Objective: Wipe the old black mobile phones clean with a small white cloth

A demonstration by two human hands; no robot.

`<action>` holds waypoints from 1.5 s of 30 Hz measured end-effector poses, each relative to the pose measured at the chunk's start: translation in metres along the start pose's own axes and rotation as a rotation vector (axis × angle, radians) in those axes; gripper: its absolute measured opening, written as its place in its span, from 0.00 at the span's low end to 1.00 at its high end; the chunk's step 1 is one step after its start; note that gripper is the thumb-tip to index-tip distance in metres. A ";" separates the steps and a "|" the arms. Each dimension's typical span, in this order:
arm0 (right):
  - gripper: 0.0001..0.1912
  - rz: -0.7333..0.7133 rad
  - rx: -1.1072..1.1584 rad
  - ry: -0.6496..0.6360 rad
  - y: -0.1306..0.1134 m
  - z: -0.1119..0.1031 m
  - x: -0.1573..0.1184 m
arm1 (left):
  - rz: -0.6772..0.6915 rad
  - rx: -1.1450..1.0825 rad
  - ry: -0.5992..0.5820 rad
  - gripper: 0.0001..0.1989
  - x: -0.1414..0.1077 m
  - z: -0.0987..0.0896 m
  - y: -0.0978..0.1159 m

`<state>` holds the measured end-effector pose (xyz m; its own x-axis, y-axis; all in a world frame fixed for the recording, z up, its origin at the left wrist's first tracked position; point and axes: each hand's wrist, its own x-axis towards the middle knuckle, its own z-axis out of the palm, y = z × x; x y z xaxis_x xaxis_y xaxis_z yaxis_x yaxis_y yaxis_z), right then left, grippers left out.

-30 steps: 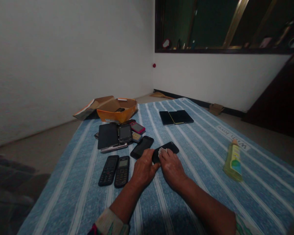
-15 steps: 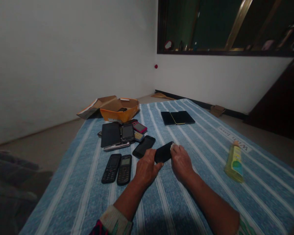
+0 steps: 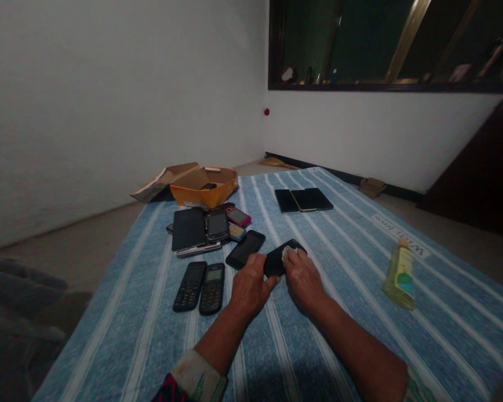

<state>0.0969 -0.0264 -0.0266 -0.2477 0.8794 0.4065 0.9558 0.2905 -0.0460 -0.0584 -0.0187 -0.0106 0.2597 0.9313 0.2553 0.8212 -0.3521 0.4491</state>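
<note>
My left hand (image 3: 252, 283) grips the near-left end of a black smartphone (image 3: 275, 262), thumb along its lower edge and fingers over the far edge. A small crumpled white tissue (image 3: 285, 254) is pinched under the fingers of my right hand (image 3: 304, 279) and pressed on the phone's dark face. Just left of it lies another black smartphone (image 3: 246, 249). Two keypad phones, one black (image 3: 189, 286) and one with a lighter screen (image 3: 212, 288), rest side by side left of my left hand.
A pile with a black tablet-like slab (image 3: 188, 229), a pink phone (image 3: 238, 215) and others lies beyond. Behind it stands an open orange cardboard box (image 3: 203, 196). Several dark phones (image 3: 304, 200) sit in a row further back. A bottle of yellow liquid (image 3: 401, 279) lies at right on the striped cloth (image 3: 343, 352).
My right hand has slid left along the phone with the tissue, uncovering the phone's far-right end. My left hand keeps its grip in about the same place.
</note>
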 end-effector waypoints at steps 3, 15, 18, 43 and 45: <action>0.22 0.072 -0.018 -0.034 0.015 -0.003 0.005 | -0.011 0.010 -0.010 0.20 -0.001 0.000 0.001; 0.21 -0.112 0.037 0.020 -0.015 0.003 -0.010 | 0.033 -0.106 -0.031 0.21 0.003 -0.004 -0.006; 0.21 -0.183 0.081 0.013 -0.020 -0.001 -0.013 | 0.040 -0.194 -0.054 0.23 0.004 -0.007 -0.011; 0.15 -0.176 0.064 -0.089 -0.027 -0.014 0.003 | 0.056 -0.251 -0.071 0.26 0.004 -0.008 -0.014; 0.16 -0.158 0.052 -0.099 -0.022 -0.012 0.009 | 0.044 -0.250 -0.076 0.27 0.003 -0.009 -0.012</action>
<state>0.0756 -0.0289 -0.0111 -0.4106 0.8535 0.3209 0.8949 0.4446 -0.0374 -0.0725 -0.0124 -0.0073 0.3374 0.9157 0.2185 0.6594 -0.3955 0.6393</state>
